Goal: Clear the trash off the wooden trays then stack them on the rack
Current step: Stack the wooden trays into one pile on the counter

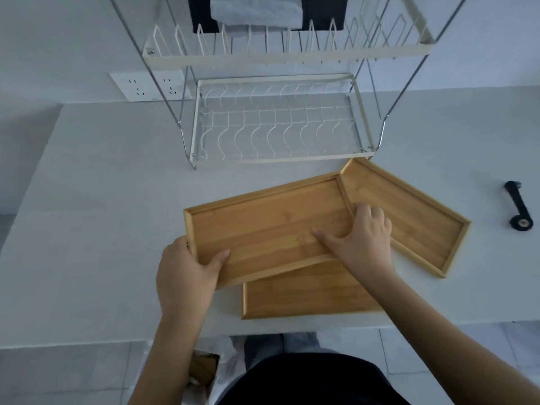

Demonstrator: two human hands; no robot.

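Three empty wooden trays lie on the white table. The top tray (pixel 263 226) rests tilted across the other two. My left hand (pixel 187 270) grips its near left corner, thumb inside the rim. My right hand (pixel 362 238) holds its right end, fingers over the far rim and thumb spread flat on the tray floor. A second tray (pixel 409 217) angles off to the right, partly under the top one. A third tray (pixel 306 293) lies beneath, near the table's front edge. The white wire rack (pixel 274 127) stands just behind the trays, both of its tiers empty.
A black tool with a round end (pixel 518 209) lies on the table at the far right. A white power strip (pixel 149 86) sits behind the rack's left legs. On the floor by my legs is a bag with cardboard (pixel 204 366).
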